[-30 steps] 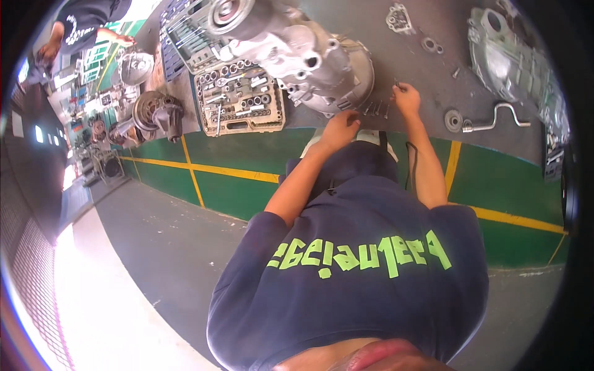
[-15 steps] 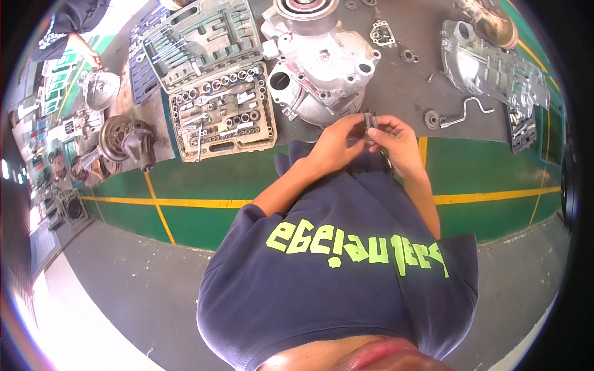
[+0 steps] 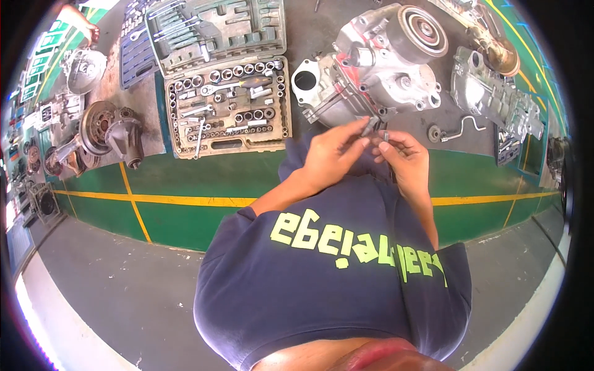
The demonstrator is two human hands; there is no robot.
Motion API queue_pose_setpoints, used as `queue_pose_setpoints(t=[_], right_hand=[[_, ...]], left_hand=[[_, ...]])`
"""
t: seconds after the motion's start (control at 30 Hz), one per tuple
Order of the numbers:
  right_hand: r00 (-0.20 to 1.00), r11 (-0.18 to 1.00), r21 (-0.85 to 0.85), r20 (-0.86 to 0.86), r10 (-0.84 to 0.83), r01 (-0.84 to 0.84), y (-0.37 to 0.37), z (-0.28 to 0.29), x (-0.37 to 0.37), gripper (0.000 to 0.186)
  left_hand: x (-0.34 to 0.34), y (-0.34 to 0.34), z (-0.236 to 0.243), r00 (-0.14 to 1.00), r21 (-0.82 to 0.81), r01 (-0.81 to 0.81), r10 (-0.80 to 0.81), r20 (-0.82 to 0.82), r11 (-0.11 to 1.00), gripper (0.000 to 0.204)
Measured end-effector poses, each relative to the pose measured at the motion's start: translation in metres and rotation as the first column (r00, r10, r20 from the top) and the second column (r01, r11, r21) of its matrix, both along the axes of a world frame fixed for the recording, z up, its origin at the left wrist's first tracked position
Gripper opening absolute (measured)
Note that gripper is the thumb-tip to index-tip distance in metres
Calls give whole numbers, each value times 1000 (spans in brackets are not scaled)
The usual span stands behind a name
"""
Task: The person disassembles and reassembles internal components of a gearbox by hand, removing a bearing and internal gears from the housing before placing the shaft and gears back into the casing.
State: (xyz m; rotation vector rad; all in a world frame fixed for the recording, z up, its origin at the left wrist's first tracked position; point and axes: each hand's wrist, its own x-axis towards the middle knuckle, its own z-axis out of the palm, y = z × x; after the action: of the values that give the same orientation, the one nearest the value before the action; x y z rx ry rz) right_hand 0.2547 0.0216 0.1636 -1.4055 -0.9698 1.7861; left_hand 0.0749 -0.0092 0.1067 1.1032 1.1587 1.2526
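My left hand [image 3: 334,150] pinches a short, dark metal bolt [image 3: 369,127] between thumb and fingers. Close beside it, my right hand [image 3: 406,157] closes its fingertips on another small bolt-like piece [image 3: 386,135], largely covered by the fingers. Both hands hover at the front edge of the bench. Just beyond them rests a silver engine housing [image 3: 402,83], turned at an angle, with a large round pulley [image 3: 424,32] on top. Red sealant shows along its joint, and a round port faces left.
An open socket set case [image 3: 229,145] lies to the left with wrenches in its lid. Farther left stand a hub assembly [image 3: 98,127] and a bell-shaped housing [image 3: 85,69]. On the right are a cranked wrench [image 3: 467,127], a small gear [image 3: 435,133] and a ribbed casing [image 3: 492,86]. Another person's hand [image 3: 91,32] shows top left.
The engine housing has turned clockwise, its pulley swinging to the right. My two hands have drawn slightly apart, separating the pieces that were side by side. The view has shifted a little.
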Motion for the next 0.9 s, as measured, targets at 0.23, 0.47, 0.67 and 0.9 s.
queue_pose_setpoints(t=[0.23, 0.47, 0.67, 0.9], right_hand=[[982, 998, 24, 177, -64, 61, -1, -4, -7, 30], [952, 994, 36, 288, -108, 102, -2, -3, -11, 36], [940, 971, 75, 242, -239, 227, -3, 0, -9, 26], [925, 947, 97, 205, -320, 306, -3, -7, 3, 21]], left_hand=[[-56, 51, -7, 979, -95, -133, 116, -165, 987, 32], [-65, 95, -6, 995, -66, -89, 86, -41, 994, 18], [-62, 111, -8, 994, 2, -96, 96, -60, 995, 18], [-68, 129, 8, 982, -134, -83, 58, -179, 987, 20]])
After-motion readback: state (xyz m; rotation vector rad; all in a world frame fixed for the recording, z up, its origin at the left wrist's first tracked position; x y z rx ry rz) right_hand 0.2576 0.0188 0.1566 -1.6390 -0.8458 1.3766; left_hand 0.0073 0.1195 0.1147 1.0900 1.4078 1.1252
